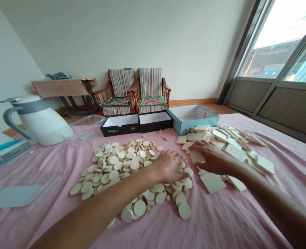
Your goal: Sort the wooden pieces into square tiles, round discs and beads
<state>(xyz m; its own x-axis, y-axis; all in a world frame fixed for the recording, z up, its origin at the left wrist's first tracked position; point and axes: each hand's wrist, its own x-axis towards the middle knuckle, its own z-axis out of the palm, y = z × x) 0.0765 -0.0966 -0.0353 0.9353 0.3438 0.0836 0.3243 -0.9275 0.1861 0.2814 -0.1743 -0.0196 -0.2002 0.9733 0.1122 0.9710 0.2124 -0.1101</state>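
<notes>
A wide heap of pale round wooden discs (pixel 114 160) with small wooden beads among them covers the middle of the pink cloth. My left hand (pixel 168 166) lies on the right part of this heap, palm down; its fingertips are hidden behind the hand, and its thumb points right over the discs. Right of the heap is a pile of pale square wooden tiles (pixel 234 151). My right hand (pixel 207 157) rests on the left side of that pile, fingers spread toward the left, with tiles under and around it.
Behind the heaps stand two open black boxes (pixel 120 129) (pixel 156 126) and an open light-blue box (pixel 197 123). A white jug (pixel 45 121) is at the left beside clear plastic trays (pixel 87 129). Loose beads (pixel 165 138) lie before the boxes. Two chairs stand beyond.
</notes>
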